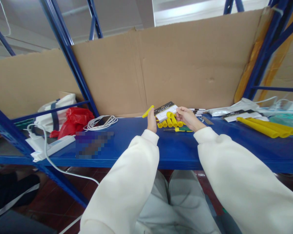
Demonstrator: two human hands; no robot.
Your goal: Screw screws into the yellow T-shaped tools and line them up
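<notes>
Above the middle of the blue tabletop [129, 143], the two hands are apart, with a black-and-white card [164, 111] between them: the right hand [188, 117] pinches its right end, and the left hand [151, 121] seems closed on its left end. A yellow piece [146, 112] juts past the left fingers, apparently gripped too. The step looks like handling the card; moving it would call for a steady grip at both ends, clear of the yellow tubes [169, 123] just below. Near the right hand lies a green-and-yellow screwdriver [183, 129]; farther right, more yellow tubes rest together. The left palm and the yellow piece's grip are hidden, the card's print is too small to read, and a pixelated patch masks something at left.
</notes>
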